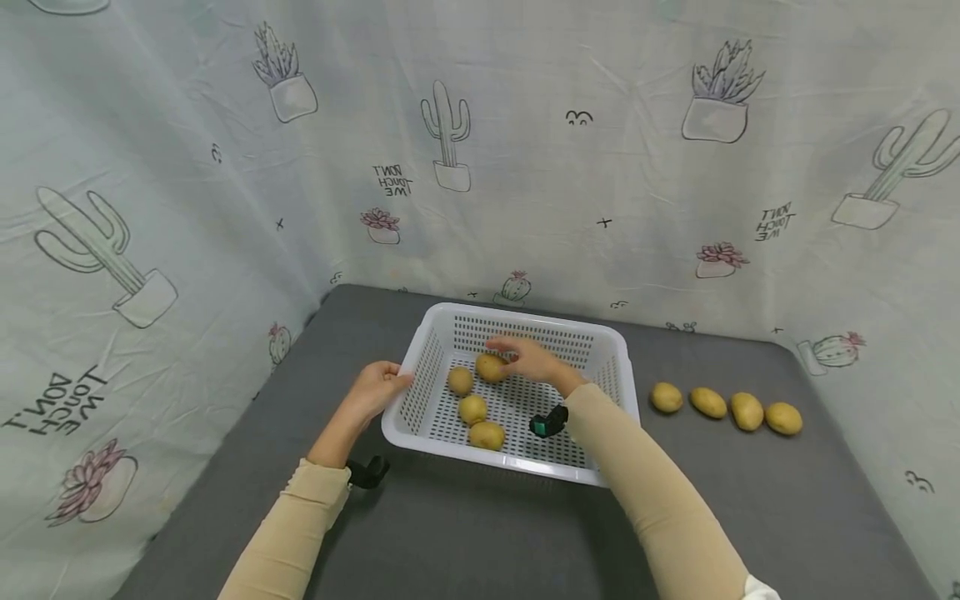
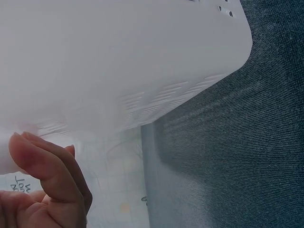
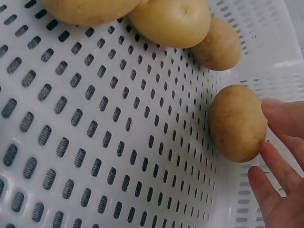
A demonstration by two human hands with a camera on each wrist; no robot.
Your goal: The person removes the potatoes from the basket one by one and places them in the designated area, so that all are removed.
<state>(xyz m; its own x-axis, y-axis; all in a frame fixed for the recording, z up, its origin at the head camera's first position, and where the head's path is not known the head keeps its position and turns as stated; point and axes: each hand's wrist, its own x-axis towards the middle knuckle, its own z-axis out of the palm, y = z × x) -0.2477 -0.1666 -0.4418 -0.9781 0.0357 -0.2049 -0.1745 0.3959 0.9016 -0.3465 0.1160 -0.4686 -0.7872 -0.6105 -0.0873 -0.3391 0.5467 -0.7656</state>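
Observation:
A white perforated plastic basket (image 1: 517,464) sits on the grey table. My left hand (image 1: 372,389) grips its left rim; in the left wrist view the curled fingers (image 2: 50,168) are right at the basket's pale outer side (image 2: 118,57). Inside, my right hand (image 1: 534,361) reaches over a potato (image 1: 491,367) near the back wall. Seen from the right wrist, the fingers are spread and loosely bent beside that potato (image 3: 239,123), one fingertip right at its edge. Several more potatoes (image 1: 472,409) lie in a line toward the basket's front left.
Right of the basket, several potatoes (image 1: 708,402) lie in a row on the grey tabletop (image 1: 465,542). A pale curtain (image 1: 525,150) with cactus drawings hangs behind and along the sides of the table. The basket walls stand around the right hand.

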